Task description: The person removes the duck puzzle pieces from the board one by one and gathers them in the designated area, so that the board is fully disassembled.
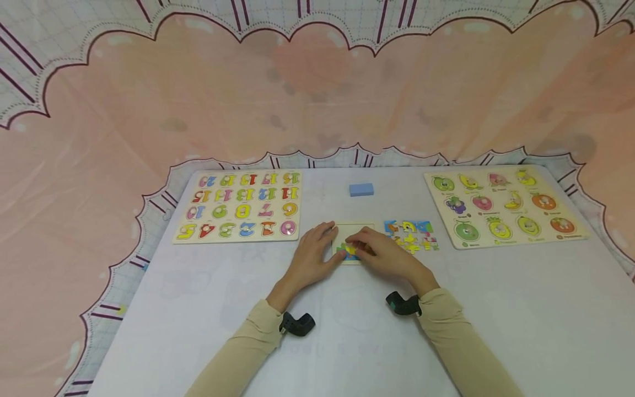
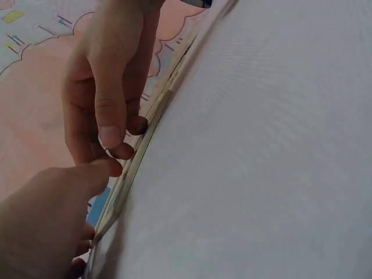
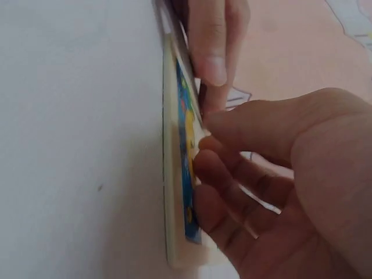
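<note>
The puzzle board (image 1: 349,228) is lying flat, the left hand (image 1: 311,251), grip relaxed, apparently steadying its edge, while whether the right hand (image 1: 384,252) is pinching anything I cannot tell.

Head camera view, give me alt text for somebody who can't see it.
A person's left hand and right hand are at a small, partly filled puzzle board on a white table. Loose puzzle pieces lie just right of it, and a blue block lies beyond. A number board sits to the left and a fruit board to the right.
</note>
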### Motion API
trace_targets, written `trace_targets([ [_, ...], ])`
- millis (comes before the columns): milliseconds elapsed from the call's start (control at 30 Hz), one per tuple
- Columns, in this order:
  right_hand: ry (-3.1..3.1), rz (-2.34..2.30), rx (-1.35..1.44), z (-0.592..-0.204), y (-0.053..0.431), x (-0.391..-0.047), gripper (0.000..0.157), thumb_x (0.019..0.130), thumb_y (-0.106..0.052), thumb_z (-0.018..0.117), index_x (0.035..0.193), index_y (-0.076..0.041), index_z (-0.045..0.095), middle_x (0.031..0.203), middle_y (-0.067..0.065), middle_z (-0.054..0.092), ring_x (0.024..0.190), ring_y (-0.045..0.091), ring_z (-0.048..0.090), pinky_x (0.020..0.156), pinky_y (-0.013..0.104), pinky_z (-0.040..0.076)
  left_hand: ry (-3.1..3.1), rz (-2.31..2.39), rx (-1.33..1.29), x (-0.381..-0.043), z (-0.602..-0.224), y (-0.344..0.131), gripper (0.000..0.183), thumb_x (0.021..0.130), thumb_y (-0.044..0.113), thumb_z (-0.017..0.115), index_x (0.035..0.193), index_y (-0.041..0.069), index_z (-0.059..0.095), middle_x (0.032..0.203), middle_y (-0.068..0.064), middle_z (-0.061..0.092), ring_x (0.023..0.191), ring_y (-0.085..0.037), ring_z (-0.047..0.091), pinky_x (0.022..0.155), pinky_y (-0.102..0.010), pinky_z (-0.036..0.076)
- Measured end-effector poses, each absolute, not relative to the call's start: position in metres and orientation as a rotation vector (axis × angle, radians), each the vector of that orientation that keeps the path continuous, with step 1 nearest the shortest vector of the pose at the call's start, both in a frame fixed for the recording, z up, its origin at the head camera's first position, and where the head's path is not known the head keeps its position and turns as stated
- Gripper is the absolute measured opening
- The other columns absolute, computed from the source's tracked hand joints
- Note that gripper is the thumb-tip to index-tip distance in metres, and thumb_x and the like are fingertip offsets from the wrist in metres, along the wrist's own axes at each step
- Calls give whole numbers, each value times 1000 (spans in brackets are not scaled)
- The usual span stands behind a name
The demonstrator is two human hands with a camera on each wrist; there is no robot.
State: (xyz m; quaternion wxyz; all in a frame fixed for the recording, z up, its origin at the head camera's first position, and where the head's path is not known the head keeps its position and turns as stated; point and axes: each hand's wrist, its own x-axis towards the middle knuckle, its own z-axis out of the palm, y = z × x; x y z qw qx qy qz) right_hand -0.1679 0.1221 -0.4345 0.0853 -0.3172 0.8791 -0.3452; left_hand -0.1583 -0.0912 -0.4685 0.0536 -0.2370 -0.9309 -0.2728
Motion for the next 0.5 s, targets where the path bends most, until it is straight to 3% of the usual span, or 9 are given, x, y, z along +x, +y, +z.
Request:
trace_targets([
  [200, 2659, -907, -892, -438, 114, -168, 32, 93, -12, 56, 125, -7, 59, 104, 3, 55, 82, 10, 50, 72, 23, 45, -2936, -608, -819, -158, -468, -94, 86, 81, 60, 61, 146, 9, 36, 155, -6, 28, 143, -25, 25, 117, -46, 22],
  [500, 2707, -874, -887, -440, 111, -165, 29, 93, -11, 58, 122, -11, 60, 103, 2, 54, 82, 11, 50, 73, 25, 45, -2881, -675, -804, -160, -472, -95, 81, 81, 53, 66, 143, 7, 41, 152, -7, 35, 142, -25, 28, 116, -47, 23],
])
